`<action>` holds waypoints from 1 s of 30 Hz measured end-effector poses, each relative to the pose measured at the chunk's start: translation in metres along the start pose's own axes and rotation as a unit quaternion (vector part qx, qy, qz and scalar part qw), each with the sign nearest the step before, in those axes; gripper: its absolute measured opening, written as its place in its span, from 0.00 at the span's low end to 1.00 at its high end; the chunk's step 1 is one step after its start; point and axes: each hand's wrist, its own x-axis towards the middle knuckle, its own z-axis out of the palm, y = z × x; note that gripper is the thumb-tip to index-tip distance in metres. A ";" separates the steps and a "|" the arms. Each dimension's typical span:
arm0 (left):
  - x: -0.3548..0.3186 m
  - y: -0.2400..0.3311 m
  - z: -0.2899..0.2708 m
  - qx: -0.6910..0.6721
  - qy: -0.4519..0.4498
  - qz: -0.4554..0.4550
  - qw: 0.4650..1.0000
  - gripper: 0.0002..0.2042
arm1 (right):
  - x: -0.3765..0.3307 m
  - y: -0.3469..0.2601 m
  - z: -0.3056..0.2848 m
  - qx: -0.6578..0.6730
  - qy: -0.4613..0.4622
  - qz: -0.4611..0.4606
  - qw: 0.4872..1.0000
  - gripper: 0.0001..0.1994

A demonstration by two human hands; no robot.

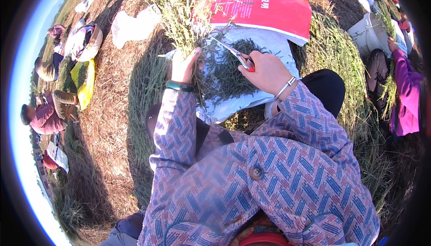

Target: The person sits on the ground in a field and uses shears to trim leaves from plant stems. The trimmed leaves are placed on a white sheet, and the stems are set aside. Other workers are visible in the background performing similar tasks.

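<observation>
My left hand [184,66] is closed round a bunch of green-yellow plant stalks [184,21], held upright with the tops spreading away from me. In my right hand [267,72] is a pair of scissors [234,51] with red handles. Their blades point at the bunch, near its stalks just beyond my left hand; whether they touch it I cannot tell. Below the scissors, a pile of dark green cut sprigs [235,73] lies on a white sheet [278,50]. Some loose stalks hang down by my left wrist.
A red printed sack [260,12] covers the sheet's far end. Heaps of cut stalks [334,48] lie at the right and left [148,111]. At the right a person in purple [406,89] sits by a white bucket [370,32]. Several people work at the left near a yellow bag [86,84].
</observation>
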 end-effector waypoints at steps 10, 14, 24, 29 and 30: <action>0.001 0.001 -0.001 -0.031 -0.008 -0.009 0.999 0.09 | -0.003 0.000 -0.003 -0.008 0.008 0.003 1.000 0.19; 0.002 0.001 -0.001 -0.028 0.023 -0.002 0.999 0.07 | -0.014 -0.001 -0.006 0.031 0.020 -0.011 0.999 0.18; 0.005 -0.004 -0.001 0.045 0.008 0.040 0.998 0.08 | 0.006 -0.017 0.004 -0.032 0.040 -0.035 0.998 0.20; 0.004 -0.004 -0.001 0.049 -0.008 0.048 0.998 0.09 | 0.005 -0.013 0.001 0.002 0.060 -0.016 0.998 0.20; 0.004 -0.003 0.000 0.057 0.000 0.038 0.998 0.09 | 0.005 -0.010 -0.003 0.007 0.069 -0.007 0.998 0.20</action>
